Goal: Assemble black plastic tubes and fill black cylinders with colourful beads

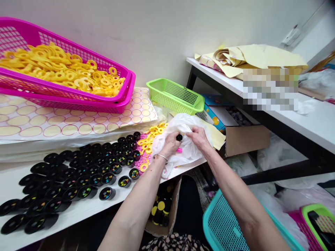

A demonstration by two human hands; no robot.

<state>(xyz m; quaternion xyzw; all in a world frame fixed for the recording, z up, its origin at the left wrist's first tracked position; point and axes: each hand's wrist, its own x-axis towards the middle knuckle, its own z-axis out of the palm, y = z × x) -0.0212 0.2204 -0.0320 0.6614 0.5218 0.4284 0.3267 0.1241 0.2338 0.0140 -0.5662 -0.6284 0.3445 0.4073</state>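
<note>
My left hand (170,143), with a bracelet at its wrist, is closed around a small black cup (179,137) over a white plastic bag (187,122). My right hand (199,137) pinches the bag's film a little to the right; its fingertips are partly hidden. A small pink piece (179,150) lies on the bag below the black cup. Beside the bag, yellow rings (148,143) are spread over many tiny pink pieces (142,158). Rows of black cups (93,169) with small coloured bits inside stand on the white table to the left.
A magenta basket (125,99) heaped with yellow rings rests on sheets of round stickers (136,111). Behind the bag is a green basket (172,101). Below are a cardboard box (176,205) of yellow-topped black pieces and a turquoise basket (222,219). A second table (288,115) stands right.
</note>
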